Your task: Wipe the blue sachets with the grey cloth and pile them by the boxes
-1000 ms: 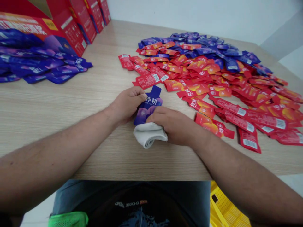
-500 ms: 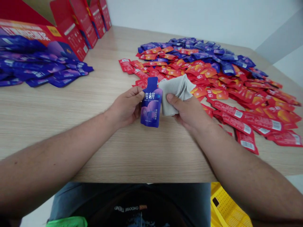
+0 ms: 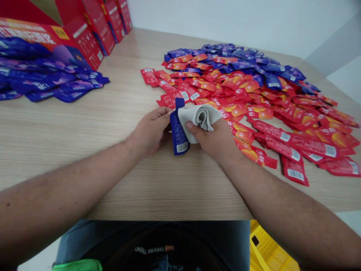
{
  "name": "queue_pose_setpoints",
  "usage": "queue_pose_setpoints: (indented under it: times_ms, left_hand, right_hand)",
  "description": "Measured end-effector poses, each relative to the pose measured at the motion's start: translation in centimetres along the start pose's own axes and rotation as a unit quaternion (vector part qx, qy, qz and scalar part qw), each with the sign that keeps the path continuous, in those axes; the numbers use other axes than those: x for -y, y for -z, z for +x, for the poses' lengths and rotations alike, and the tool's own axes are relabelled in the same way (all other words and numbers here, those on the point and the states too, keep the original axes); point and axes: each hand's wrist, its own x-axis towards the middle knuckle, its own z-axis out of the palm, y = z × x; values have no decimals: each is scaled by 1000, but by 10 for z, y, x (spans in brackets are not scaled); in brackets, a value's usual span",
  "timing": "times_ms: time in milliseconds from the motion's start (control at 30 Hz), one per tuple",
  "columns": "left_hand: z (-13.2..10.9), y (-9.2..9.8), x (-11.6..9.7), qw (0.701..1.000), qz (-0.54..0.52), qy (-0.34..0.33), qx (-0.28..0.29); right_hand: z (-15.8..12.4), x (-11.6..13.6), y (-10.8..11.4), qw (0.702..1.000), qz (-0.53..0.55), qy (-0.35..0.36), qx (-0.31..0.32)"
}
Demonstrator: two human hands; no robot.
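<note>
My left hand [image 3: 150,130] pinches a blue pouch [image 3: 177,133] by its left edge, holding it over the wooden table [image 3: 84,124] with its barcoded back side facing up. My right hand [image 3: 216,139] is closed on a bunched grey-white cloth [image 3: 197,116], which presses against the pouch's upper right part. Both hands sit near the table's middle, just in front of a large spread of red pouches [image 3: 254,109].
Blue pouches [image 3: 239,60] lie behind the red ones at the far right. Another heap of blue pouches [image 3: 47,81] lies at the left, by red cartons [image 3: 93,30] along the back left edge. A yellow crate [image 3: 270,252] stands below the table's front edge.
The pouch has been flipped from its printed front to its barcoded back. The cloth moved from beside the pouch onto it, after being below it a second ago.
</note>
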Motion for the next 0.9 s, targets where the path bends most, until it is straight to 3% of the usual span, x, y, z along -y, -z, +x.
queue_pose_setpoints:
  times_ms: [100,200,367,400,533,667,833,900]
  left_hand:
    - [-3,0,-4,999,-42,10,30]
    - [-2,1,-1,1000,1,0,20]
    - [1,3,4,999,37,0,-7]
    - [1,3,3,999,35,6,-2]
    - [-2,2,-1,998,39,22,36]
    - [-3,3,0,997,58,-5,58]
    - [-1,5,2,996,56,-3,66]
    - [-1,5,3,995,65,-12,70]
  right_hand:
    - [5,-1,5,1000,-24,-4,-12]
    - [5,1,8,999,-52,2,-3]
    - [-2,8,12,975,-127,89,161]
    - [-2,8,13,971,-139,99,167]
    - [3,7,19,985,-153,58,59]
    - [4,7,20,984,-136,62,100]
    - [5,6,20,992,-105,56,51]
    - [6,6,21,990,-98,62,74]
